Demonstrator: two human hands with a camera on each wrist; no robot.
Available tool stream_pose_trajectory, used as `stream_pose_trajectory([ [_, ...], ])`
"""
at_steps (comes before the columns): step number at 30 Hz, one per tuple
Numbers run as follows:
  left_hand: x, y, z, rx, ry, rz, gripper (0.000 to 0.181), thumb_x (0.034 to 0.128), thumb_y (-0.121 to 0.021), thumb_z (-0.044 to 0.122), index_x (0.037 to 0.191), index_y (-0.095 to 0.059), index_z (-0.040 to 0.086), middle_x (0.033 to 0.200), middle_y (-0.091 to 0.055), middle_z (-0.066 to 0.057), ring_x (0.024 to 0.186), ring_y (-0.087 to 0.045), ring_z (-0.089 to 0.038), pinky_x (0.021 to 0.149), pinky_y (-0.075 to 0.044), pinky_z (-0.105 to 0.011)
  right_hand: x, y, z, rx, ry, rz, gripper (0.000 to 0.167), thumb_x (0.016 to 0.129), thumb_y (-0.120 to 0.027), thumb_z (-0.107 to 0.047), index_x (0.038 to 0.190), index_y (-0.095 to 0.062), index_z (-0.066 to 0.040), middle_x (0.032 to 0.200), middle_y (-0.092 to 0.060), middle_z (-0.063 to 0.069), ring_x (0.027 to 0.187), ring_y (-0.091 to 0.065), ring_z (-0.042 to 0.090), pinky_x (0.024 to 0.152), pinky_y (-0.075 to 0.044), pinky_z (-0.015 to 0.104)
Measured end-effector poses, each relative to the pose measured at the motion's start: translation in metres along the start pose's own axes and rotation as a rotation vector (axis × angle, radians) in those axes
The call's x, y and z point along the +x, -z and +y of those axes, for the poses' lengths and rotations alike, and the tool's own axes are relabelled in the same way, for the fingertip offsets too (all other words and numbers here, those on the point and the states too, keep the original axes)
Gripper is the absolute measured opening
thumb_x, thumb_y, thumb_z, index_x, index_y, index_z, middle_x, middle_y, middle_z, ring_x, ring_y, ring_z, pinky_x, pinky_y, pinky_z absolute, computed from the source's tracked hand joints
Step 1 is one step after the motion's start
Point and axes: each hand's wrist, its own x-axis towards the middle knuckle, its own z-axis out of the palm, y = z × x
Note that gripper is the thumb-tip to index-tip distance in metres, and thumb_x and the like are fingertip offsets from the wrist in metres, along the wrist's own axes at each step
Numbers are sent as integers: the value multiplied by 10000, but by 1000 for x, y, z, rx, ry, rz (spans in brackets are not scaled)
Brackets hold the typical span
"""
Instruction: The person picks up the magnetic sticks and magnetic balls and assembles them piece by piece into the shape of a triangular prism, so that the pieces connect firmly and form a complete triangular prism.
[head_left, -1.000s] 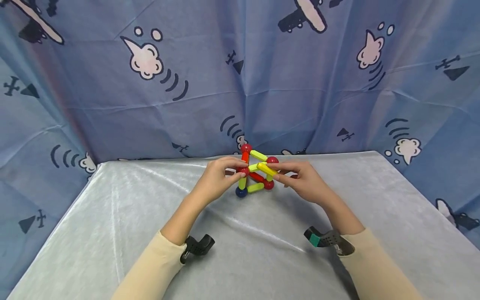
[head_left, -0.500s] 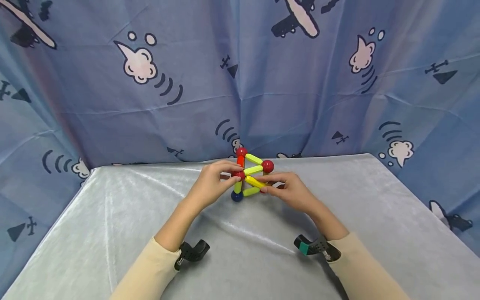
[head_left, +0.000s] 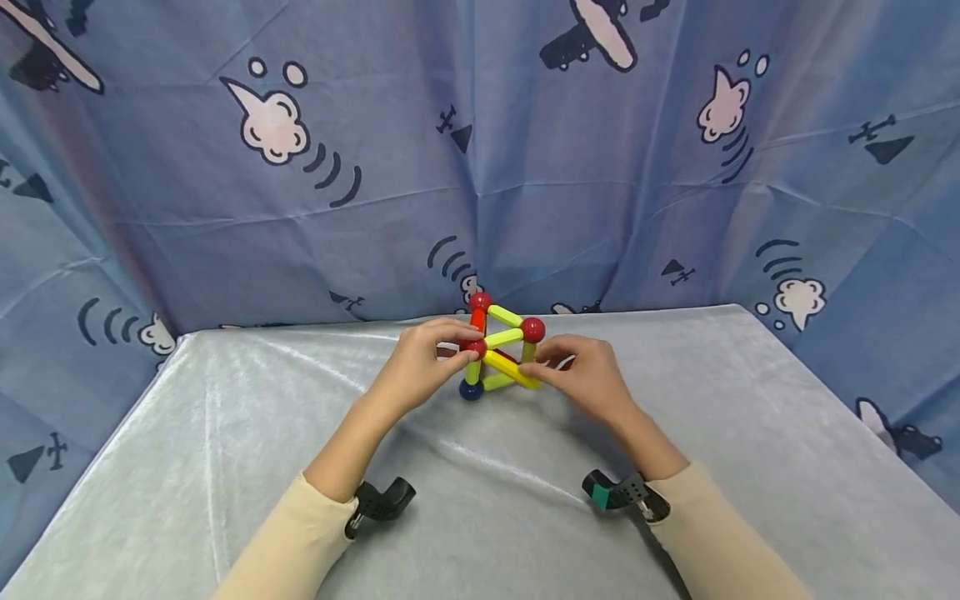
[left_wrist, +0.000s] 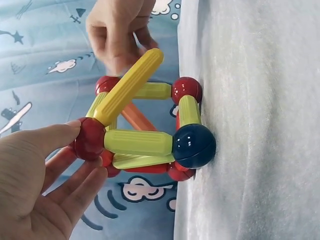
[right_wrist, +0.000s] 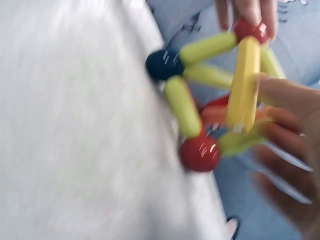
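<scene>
A frame of magnetic rods and balls stands on the cloth, with a dark blue ball (left_wrist: 194, 146) at a lower corner. My left hand (head_left: 420, 362) pinches the red ball (left_wrist: 90, 138) at the upper near corner between thumb and fingers. From that ball a yellow rod (left_wrist: 129, 87) slants down across the near side; its far end meets no ball. My right hand (head_left: 588, 375) is beside the rod, fingers spread from the thumb. In the right wrist view its thumb (right_wrist: 280, 92) overlaps the rod; whether it touches is unclear. The right fingers are blurred.
Yellow-green rods (head_left: 504, 339) and several red balls (head_left: 533, 329) form the rest of the frame. Pale velvety cloth (head_left: 300, 467) covers the table. A blue patterned curtain (head_left: 405, 167) hangs close behind the frame.
The yellow rod has come down from beside the upper right ball and now joins the ball in my left hand. My right hand moved down and left, then loosened from the rod.
</scene>
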Motion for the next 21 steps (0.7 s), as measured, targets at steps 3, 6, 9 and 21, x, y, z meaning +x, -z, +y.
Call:
stream_pose_trajectory([
  [3,0,0,-1,-33,14,-3,241,919,-741,108,1158,-759,80,1240,-712,-72,1166,-676,-221,881,-616,-323,0,-4,10,31,-83,37,418,850,-825,-327,1156,-704,-69,1040,-741,127,912,-687,266,806,-590,331],
  [6,0,0,-3,-54,28,-8,254,922,-736,103,1175,-752,83,1254,-707,-69,1186,-665,-222,905,-610,-334,1,-11,18,160,-129,-104,649,876,-803,-305,1422,-520,-98,1296,-650,183,1180,-637,320,1022,-554,441],
  [9,0,1,-5,-56,39,-12,255,930,-730,117,1184,-748,98,1259,-705,-56,1196,-661,-212,913,-607,-335,1,-16,22,241,-119,-186,644,872,-809,-218,1426,-516,-70,1299,-649,207,1202,-634,343,1020,-554,472],
  [21,-1,0,-6,-68,38,-17,259,932,-723,101,1189,-741,84,1268,-696,-73,1188,-667,-228,901,-607,-319,-4,-26,21,204,-123,-127,471,826,-847,-178,1227,-662,-15,1143,-726,184,1068,-699,314,934,-597,460],
])
